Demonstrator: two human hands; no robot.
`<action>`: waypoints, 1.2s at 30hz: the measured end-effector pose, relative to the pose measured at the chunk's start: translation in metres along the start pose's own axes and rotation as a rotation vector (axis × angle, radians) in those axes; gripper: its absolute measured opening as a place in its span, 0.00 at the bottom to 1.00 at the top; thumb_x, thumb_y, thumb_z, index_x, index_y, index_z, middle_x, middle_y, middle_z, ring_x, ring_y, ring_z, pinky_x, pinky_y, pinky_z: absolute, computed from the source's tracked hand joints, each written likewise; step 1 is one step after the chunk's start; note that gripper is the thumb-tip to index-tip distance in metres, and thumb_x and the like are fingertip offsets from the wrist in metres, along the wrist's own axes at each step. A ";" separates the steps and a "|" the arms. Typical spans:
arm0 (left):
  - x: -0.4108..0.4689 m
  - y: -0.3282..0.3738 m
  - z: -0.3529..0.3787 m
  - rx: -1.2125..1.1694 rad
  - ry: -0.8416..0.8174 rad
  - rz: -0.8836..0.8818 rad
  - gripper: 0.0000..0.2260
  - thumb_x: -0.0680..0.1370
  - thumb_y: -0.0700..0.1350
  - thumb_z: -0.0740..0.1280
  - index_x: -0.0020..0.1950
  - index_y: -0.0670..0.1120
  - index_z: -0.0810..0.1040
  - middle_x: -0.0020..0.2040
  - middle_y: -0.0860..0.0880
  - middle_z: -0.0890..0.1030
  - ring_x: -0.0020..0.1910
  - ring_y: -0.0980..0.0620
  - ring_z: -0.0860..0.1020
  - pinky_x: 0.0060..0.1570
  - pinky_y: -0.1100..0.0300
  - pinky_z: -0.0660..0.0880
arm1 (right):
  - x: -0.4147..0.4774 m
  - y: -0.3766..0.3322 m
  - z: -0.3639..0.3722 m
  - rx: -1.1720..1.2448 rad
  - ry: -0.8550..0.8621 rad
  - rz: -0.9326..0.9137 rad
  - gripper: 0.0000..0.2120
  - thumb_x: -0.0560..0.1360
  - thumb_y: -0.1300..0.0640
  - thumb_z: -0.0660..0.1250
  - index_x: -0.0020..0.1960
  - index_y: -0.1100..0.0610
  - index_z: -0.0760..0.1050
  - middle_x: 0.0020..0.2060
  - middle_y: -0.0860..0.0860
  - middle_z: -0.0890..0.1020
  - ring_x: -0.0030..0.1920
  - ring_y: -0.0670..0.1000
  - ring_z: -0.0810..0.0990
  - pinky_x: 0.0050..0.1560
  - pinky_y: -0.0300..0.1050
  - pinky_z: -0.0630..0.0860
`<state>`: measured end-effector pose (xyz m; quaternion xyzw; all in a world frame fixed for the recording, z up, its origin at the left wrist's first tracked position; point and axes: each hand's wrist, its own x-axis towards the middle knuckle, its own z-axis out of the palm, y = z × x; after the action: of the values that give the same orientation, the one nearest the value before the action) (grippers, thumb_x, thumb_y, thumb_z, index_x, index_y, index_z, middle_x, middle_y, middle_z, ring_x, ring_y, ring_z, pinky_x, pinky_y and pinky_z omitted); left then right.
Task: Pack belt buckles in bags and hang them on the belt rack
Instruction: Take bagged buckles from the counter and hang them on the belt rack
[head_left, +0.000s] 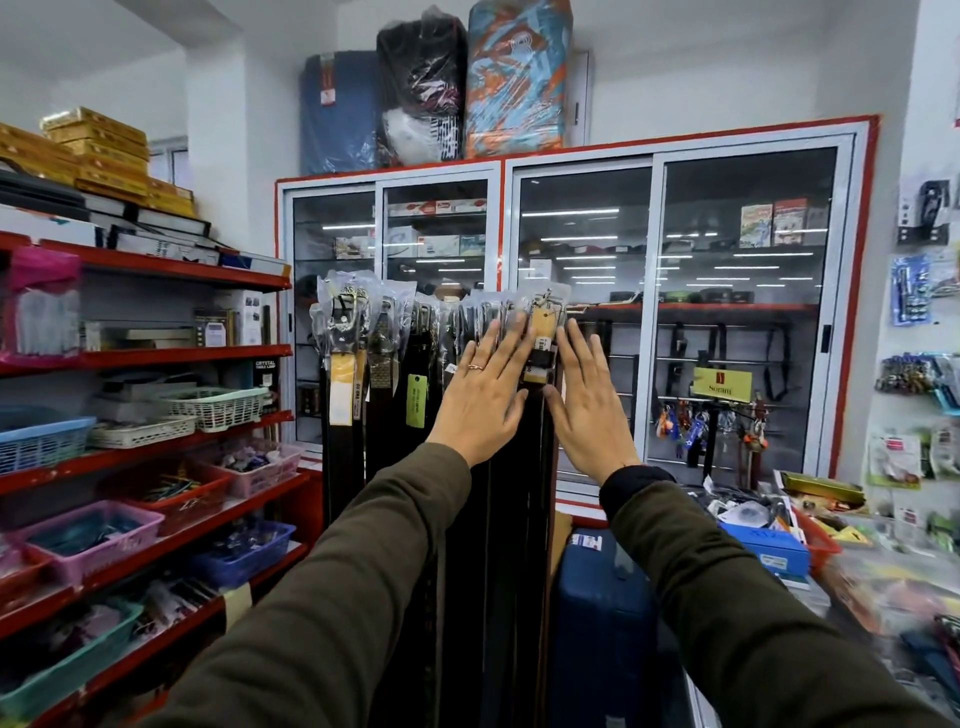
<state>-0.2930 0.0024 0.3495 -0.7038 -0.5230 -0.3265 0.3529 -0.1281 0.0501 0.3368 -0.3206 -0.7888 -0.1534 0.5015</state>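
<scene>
**Belt rack, both hands at the hanging stock**

Glass-fronted cabinet (675, 291): red-edged, sliding doors, stood against the back wall; wrapped bundles lay on top.

Red shelving (156, 358): ran along the left side, carrying plastic baskets and stacked boxes.

Belt rack (597, 307): stood before the cabinet, its bar loaded with dark belts (457, 519) hanging straight down in a close row.

Bagged buckles (343, 317): clear plastic bags covered the buckle ends at the top of the row, level with the bar. The rightmost bagged buckle (543, 332), with a tan strap end and tag, hung between the two hands.

Left hand (480, 395): open flat, fingers spread wide, palm against the belts, a ring on one finger; gripped nothing.

Right hand (587, 400): likewise open and flat, fingers spread, just right of the tan-tagged belt; gripped nothing.
</scene>
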 end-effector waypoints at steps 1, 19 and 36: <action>0.001 -0.004 0.003 0.019 -0.011 0.005 0.33 0.82 0.48 0.57 0.84 0.50 0.44 0.85 0.51 0.43 0.84 0.48 0.42 0.82 0.45 0.50 | 0.002 0.003 0.003 0.002 -0.021 -0.003 0.31 0.84 0.51 0.55 0.82 0.54 0.46 0.82 0.48 0.48 0.82 0.54 0.43 0.81 0.54 0.53; -0.019 -0.068 -0.014 0.146 0.172 0.009 0.29 0.84 0.52 0.55 0.83 0.50 0.51 0.85 0.48 0.51 0.84 0.47 0.49 0.82 0.42 0.49 | 0.007 -0.035 0.056 0.035 0.233 -0.028 0.29 0.83 0.49 0.57 0.81 0.53 0.53 0.82 0.50 0.52 0.82 0.52 0.47 0.80 0.63 0.49; -0.087 -0.192 -0.038 0.081 0.160 -0.084 0.28 0.85 0.50 0.52 0.83 0.47 0.50 0.85 0.48 0.50 0.84 0.46 0.47 0.82 0.42 0.48 | 0.045 -0.157 0.142 -0.045 0.033 -0.190 0.29 0.83 0.45 0.51 0.81 0.51 0.50 0.82 0.48 0.52 0.82 0.54 0.47 0.78 0.64 0.52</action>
<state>-0.5032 -0.0345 0.3279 -0.6382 -0.5348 -0.3749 0.4076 -0.3430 0.0290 0.3258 -0.2530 -0.8037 -0.2229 0.4903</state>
